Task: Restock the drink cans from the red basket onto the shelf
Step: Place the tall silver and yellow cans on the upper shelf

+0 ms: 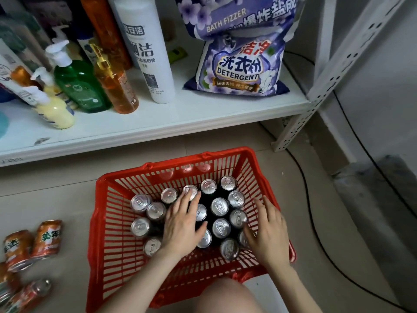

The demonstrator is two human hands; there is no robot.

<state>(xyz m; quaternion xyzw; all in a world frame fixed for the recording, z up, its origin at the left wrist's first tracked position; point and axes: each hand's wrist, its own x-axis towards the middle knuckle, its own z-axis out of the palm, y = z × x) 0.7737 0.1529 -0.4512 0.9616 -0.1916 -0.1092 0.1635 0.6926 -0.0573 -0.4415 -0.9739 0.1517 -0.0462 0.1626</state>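
A red basket [112,222] sits on the floor below the white shelf [158,123]. Inside it stand several dark drink cans [220,206] with silver tops, upright and packed together. My left hand [182,224] lies over the cans in the middle of the basket, fingers straight and spread, touching their tops. My right hand [268,231] reaches in at the right side, fingers loosely spread by the cans near the basket's right wall. Neither hand has a can lifted.
The shelf holds pump bottles [79,84], a tall white bottle [146,53] and purple detergent bags [239,64]. Orange cans [45,238] lie on the floor at the left. A black cable [316,222] runs along the floor right of the basket, by the shelf's post [300,127].
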